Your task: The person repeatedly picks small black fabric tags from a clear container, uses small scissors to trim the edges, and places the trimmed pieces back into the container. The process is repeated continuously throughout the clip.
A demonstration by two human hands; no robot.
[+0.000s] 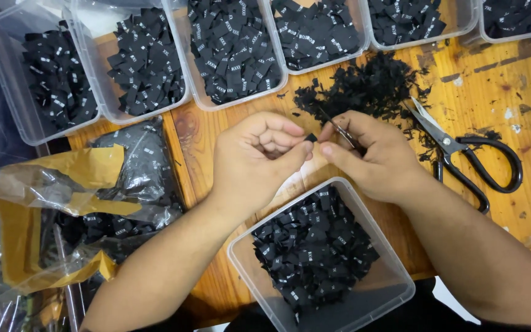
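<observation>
Head view, looking straight down: both hands meet over the wooden table (228,123). Left hand (256,160) is curled, thumb and forefinger pinching a small black label (310,138) at its edge. Right hand (373,157) closes in from the other side, fingertips pinched near the same label, with a thin dark tool (338,129) poking out of the grip; what kind, I cannot tell. It looks held up like this so both hands can work the tiny piece at once. Right below them sits a clear tub (394,283), close to the body, full of black labels with white print, an easy drop. Beyond the knuckles lies a heap of black scraps (370,86), and beside it black-handled scissors (462,157), blades parted, near the right hand. Along the far edge runs a row of clear tubs (185,67), each loaded with more black labels, apparently sorted. Off to the left slumps a crumpled clear bag (62,184) with yellow tape.
</observation>
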